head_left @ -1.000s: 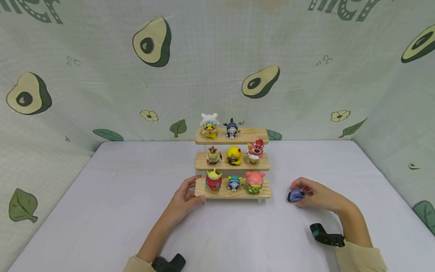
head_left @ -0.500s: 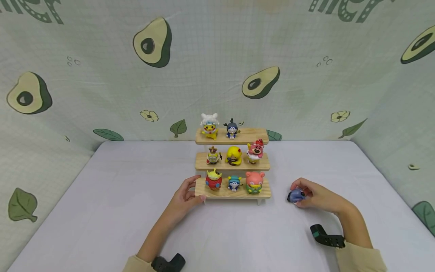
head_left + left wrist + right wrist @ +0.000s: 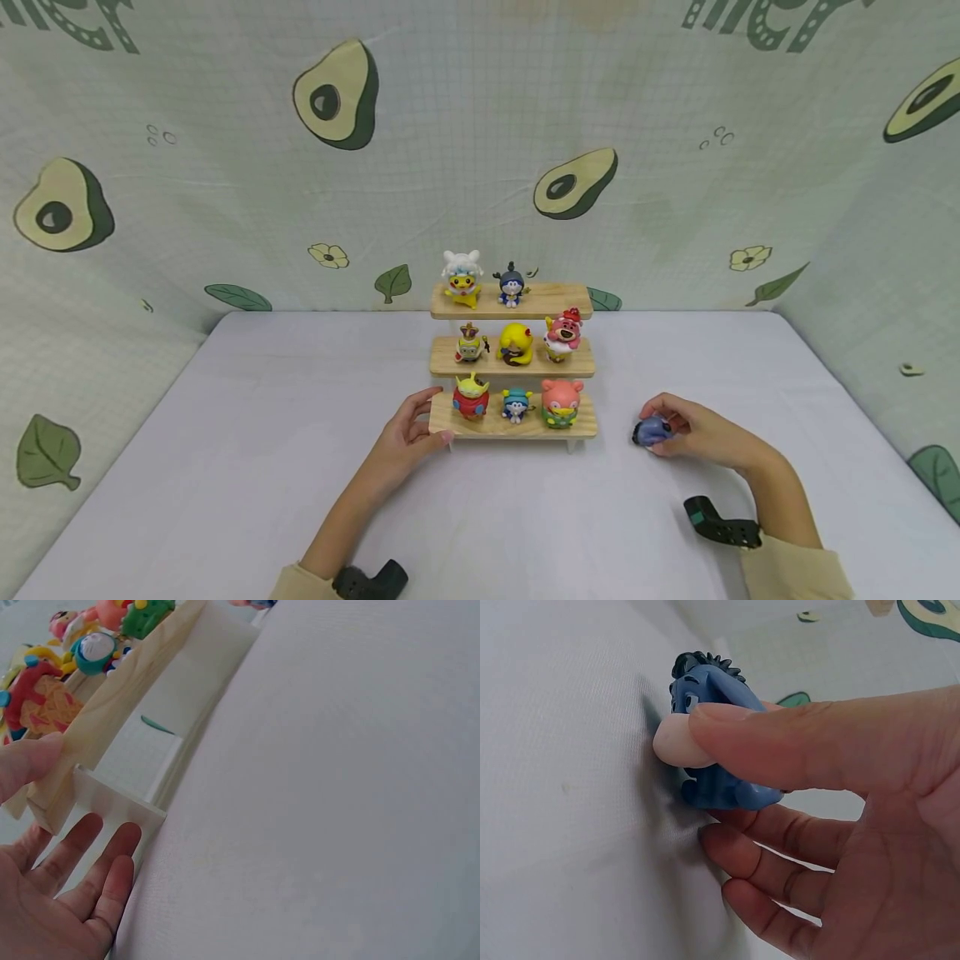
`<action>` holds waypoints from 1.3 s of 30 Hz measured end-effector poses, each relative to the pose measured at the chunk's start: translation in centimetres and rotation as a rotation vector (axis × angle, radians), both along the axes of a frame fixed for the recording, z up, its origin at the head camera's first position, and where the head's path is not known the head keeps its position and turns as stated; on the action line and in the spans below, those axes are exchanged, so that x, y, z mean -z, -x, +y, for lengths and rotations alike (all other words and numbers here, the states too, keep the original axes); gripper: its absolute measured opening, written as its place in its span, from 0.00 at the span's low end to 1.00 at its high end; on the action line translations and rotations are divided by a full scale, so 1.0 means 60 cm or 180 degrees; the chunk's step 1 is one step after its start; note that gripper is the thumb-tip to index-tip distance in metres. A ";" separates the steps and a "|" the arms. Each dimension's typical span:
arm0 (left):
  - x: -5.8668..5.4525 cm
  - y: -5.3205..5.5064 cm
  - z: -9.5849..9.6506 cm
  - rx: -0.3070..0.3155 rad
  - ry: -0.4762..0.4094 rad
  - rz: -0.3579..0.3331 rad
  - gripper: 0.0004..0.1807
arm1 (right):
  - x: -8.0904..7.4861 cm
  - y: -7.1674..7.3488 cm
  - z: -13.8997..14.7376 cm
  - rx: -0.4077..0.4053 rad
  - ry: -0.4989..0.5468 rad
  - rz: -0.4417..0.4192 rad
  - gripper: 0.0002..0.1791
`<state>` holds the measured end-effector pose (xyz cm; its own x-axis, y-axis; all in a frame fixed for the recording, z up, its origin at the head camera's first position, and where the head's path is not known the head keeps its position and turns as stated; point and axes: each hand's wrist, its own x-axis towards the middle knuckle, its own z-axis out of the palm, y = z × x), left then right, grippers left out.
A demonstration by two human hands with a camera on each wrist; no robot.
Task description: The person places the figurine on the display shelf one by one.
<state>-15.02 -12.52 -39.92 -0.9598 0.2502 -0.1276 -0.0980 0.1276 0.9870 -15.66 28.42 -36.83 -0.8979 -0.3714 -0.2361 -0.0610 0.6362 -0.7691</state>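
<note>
My right hand pinches a blue donkey figurine between thumb and fingers, right of the shelf. In the right wrist view its dark mane and pale muzzle show, the thumb lying across the muzzle. My left hand holds the left end of a three-tier wooden display shelf. Its thumb lies on the lowest board in the left wrist view, while the other fingers spread beside the white support below. A red figurine with a yellow-green head stands nearest that hand.
Beside it on the lowest tier are a small blue figurine and a pink one. Three figurines stand on the middle tier, two on the top tier. A patterned cloth hangs behind the white table.
</note>
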 end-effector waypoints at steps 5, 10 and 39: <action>0.002 0.001 0.000 0.0011 0.0001 0.0001 0.37 | 0.000 0.001 -0.001 0.0033 -0.0036 -0.0009 0.23; 0.002 0.001 0.000 0.0025 0.0003 0.0015 0.37 | -0.003 -0.001 -0.002 0.0070 0.0000 -0.0024 0.23; 0.003 0.001 -0.001 0.0047 0.0021 0.0055 0.37 | -0.023 -0.002 -0.021 0.0567 -0.0007 0.0050 0.26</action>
<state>-15.10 -12.57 -40.11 -0.9580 0.2636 -0.1128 -0.0790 0.1354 0.9876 -15.54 27.18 -35.44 -0.9531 -0.2057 -0.2220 0.0408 0.6396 -0.7676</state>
